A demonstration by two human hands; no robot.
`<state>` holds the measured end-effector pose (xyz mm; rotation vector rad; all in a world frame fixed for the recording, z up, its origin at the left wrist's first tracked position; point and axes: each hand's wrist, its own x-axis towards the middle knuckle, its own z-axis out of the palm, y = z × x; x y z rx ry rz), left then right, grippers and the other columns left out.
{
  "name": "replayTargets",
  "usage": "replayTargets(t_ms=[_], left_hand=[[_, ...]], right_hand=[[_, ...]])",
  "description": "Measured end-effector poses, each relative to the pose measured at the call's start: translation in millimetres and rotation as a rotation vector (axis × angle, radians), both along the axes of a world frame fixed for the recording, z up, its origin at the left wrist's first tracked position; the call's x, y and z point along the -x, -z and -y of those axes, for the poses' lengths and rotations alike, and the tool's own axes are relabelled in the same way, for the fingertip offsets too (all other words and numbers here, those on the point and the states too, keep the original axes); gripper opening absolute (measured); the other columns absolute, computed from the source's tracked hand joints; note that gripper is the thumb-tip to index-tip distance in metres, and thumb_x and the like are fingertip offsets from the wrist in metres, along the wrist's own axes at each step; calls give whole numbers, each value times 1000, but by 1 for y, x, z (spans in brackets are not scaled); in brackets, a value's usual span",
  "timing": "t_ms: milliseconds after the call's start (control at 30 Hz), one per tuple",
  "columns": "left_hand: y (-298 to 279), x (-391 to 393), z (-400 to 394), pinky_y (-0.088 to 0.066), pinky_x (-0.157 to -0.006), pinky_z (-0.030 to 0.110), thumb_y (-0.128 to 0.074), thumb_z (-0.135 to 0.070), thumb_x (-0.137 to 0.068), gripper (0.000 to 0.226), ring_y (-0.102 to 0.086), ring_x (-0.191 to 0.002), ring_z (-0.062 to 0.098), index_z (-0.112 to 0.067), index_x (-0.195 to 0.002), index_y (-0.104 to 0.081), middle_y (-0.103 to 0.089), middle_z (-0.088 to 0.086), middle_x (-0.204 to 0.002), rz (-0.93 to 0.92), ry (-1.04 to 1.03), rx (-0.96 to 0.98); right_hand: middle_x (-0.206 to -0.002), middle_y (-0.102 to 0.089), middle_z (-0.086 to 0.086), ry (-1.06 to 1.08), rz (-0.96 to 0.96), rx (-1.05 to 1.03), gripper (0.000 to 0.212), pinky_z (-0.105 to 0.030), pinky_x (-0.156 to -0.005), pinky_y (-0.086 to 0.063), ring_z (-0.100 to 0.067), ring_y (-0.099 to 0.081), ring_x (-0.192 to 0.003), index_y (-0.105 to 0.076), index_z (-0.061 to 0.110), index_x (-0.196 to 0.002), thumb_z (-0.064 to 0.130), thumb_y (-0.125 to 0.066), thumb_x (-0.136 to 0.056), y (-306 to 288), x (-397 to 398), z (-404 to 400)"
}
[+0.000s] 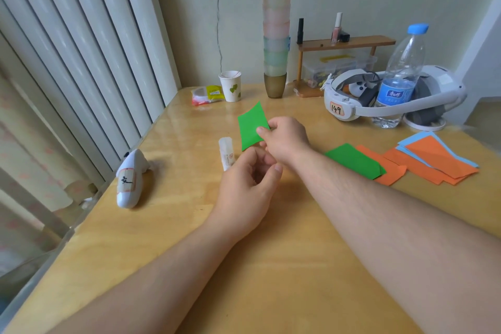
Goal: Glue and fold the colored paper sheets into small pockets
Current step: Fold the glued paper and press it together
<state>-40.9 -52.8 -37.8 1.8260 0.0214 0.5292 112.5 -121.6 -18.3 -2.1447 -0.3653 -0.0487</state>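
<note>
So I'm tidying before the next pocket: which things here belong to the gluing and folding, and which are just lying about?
Job: green sheet pinched by right hand; left hand; glue stick; paper pile.

Lying about: controller, paper cup, cup stack, bottle, headset, shelf.

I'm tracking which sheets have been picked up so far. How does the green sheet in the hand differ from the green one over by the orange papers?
The held green sheet is lifted off the table, pinched by the right hand; the other green sheet lies flat, untouched. The held one stands alone and bows slightly; the other rests overlapping the orange sheets. Both share the same bright green.
</note>
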Motion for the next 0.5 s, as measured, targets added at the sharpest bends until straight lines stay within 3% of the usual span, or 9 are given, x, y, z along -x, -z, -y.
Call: replayTargets(t_ms=[67, 167, 233, 367, 500], left_hand=[[1, -1, 0, -54, -68, 43, -68, -22, -98, 10, -55, -66, 15, -28, -95, -61, -61, -11, -73, -13, 20, -33], [1, 1, 0, -48, -63, 29, -67, -20, -98, 11, -53, -64, 10, -28, -96, -61, -58, -15, -71, -17, 39, -75], [-1, 2, 2, -46, -65, 22, -68, -19, -97, 11, -51, -65, 7, -28, -97, -61, -59, -15, -73, -16, 37, -125], [0, 3, 3, -49, -71, 29, -68, -20, -95, 10, -53, -68, 9, -27, -96, -62, -63, -6, -77, -32, 32, -258], [0, 6, 8, -51, -71, 31, -66, -23, -92, 8, -57, -72, 9, -30, -93, -62, -64, -9, -78, -67, 104, -472]], right_hand=[[-91, -76, 4, 1, 34, 135, 21, -33, -79, -53, -15, -69, -82, -72, 17, -101, 37, -66, -98, 2, -1, 6], [-113, -75, -4, -4, 40, 199, 28, -38, -93, -53, -29, -66, -109, -68, 16, -121, 33, -61, -100, -2, 4, 15], [-116, -75, -4, -33, 44, 236, 30, -36, -94, -53, -30, -65, -112, -68, 17, -127, 24, -56, -100, -6, 12, 24], [-120, -74, -1, -35, 79, 262, 41, -32, -94, -53, -24, -66, -111, -67, 27, -134, 17, -49, -99, -12, 25, 48], [-108, -73, 13, -52, 130, 249, 33, -22, -89, -43, -9, -64, -103, -76, 32, -113, 10, -56, -99, -21, 33, 91]])
